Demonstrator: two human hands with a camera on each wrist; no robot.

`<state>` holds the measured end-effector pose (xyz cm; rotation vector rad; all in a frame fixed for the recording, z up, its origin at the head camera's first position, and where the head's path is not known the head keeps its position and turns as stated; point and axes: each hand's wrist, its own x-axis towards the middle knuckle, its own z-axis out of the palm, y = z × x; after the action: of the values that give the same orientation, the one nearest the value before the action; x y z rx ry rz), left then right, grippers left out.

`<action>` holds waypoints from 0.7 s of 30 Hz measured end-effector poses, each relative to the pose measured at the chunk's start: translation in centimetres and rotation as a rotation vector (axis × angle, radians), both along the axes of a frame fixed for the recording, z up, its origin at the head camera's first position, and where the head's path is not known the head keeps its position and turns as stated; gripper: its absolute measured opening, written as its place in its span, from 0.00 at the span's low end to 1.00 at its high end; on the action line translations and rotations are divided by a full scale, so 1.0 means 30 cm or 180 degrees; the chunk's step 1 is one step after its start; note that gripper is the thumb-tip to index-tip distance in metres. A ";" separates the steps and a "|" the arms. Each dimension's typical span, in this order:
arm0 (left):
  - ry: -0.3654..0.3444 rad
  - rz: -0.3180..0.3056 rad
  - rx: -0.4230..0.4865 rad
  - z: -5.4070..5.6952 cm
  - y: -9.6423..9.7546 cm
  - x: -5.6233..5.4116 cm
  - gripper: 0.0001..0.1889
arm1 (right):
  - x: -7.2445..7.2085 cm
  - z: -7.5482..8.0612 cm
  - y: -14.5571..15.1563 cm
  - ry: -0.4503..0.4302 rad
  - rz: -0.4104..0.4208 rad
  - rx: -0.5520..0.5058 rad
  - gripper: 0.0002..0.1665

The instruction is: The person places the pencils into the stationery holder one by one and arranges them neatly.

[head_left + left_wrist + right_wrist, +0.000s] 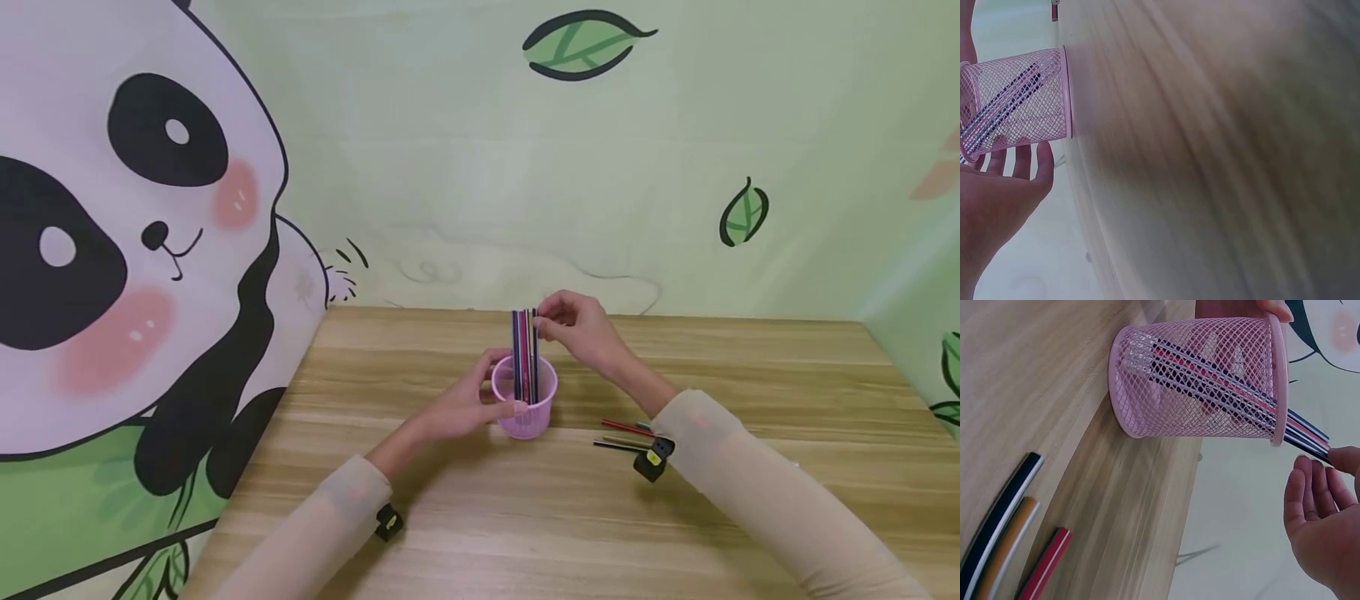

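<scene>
A pink mesh pen cup (525, 425) stands upright on the wooden table, with several pencils (1222, 387) leaning together inside it. Their upper ends stick out above the rim. My left hand (459, 403) holds the cup at its left side, thumb across the near rim and fingers around the back; in the left wrist view those fingers (1022, 164) lie against the mesh. Up at the pencil tops, my right hand (587, 332) pinches the end of a dark pencil (536, 342) between thumb and finger. Its other fingers (1315, 487) are loosely bent.
Beside the right forearm, several loose pencils lie on the table (480, 517), among them a red pencil (622, 427), a black pencil (1004, 515) and a yellow-brown pencil (1010, 544). A backdrop (450, 167) with a panda and leaves rises behind the table's far edge.
</scene>
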<state>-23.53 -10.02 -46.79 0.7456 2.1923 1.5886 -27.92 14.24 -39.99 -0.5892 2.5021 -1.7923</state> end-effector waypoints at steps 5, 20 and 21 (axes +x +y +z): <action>-0.0025 0.0012 -0.0018 0.003 -0.001 0.002 0.43 | 0.011 0.005 0.023 0.0047 0.0129 0.0196 0.09; 0.0012 0.0022 -0.0086 0.005 0.025 -0.002 0.44 | 0.065 0.001 0.227 0.0141 0.0375 0.0969 0.06; 0.0013 0.0016 -0.0091 0.004 0.026 -0.003 0.44 | 0.069 -0.006 0.246 0.0141 0.0370 0.1022 0.06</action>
<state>-23.63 -9.24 -46.68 0.7362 2.2167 1.5559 -25.85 21.61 -40.17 -0.7415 2.6420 -1.3149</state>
